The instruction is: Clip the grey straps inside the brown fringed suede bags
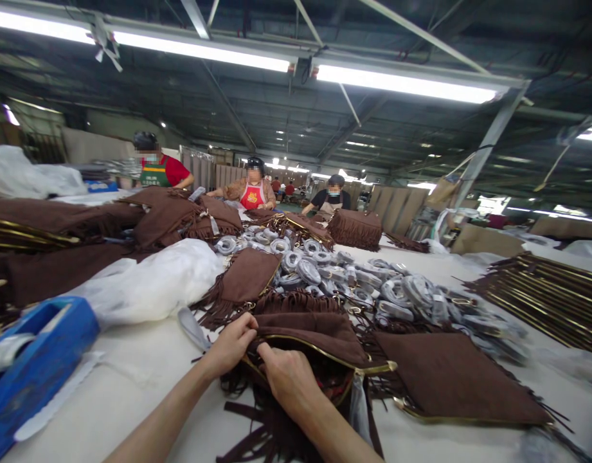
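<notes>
A brown fringed bag (315, 331) lies in front of me with its gold zipper undone and its mouth gaping. My left hand (234, 344) pinches the bag at the left end of the opening. Close beside it, my right hand (288, 378) is closed on the bag's near edge at the same end; its fingertips are partly hidden inside. A plastic-wrapped piece (358, 405) hangs by the zipper's right end. Flat to the right lies another brown fringed bag (457, 373), and a smaller brown bag (250, 275) lies just beyond.
Coiled straps in clear wrap (396, 292) are heaped across the table's middle. A blue tape dispenser (45, 360) stands at the left, before white plastic sheeting (155, 283). Stacked bags with gold zippers (541, 299) lie at the right. Several people work beyond the table.
</notes>
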A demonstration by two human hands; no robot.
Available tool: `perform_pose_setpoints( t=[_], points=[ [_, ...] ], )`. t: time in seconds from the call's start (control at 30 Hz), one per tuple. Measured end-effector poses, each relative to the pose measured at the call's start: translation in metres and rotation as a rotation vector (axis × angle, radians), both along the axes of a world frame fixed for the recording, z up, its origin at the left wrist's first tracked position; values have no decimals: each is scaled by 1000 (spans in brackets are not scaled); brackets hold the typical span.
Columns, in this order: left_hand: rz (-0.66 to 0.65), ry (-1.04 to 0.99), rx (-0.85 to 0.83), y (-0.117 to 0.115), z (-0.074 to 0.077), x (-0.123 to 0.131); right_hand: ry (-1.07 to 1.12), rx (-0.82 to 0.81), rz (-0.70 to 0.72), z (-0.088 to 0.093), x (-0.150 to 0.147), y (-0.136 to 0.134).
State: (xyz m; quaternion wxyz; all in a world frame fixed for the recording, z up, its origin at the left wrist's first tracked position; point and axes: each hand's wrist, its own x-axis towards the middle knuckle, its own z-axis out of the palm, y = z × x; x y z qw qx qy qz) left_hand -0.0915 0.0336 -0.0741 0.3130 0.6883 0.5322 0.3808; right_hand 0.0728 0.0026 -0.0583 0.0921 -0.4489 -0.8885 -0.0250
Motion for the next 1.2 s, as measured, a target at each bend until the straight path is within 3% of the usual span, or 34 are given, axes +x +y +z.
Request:
perform_pose_setpoints(
  t=[0.27, 0.43, 0.73, 0.97, 1.1, 1.2],
  points=[
    [-96, -29, 97, 2, -1, -4, 48, -16, 59, -9, 3, 4],
    [-208, 84, 131, -1, 3, -9, 151, -58, 21, -15, 5, 7],
    [-157, 350, 153, -23, 16, -16, 277, -153, 14, -17, 7, 10],
    [-209, 435, 302, -20, 14, -11, 324, -65, 34, -19, 8, 4],
    [-183, 366, 426, -20, 27, -17, 489, 63, 80, -28, 5, 5],
    [-239, 334, 448, -18, 27, -21, 805, 118, 26, -33, 3, 9]
  ],
)
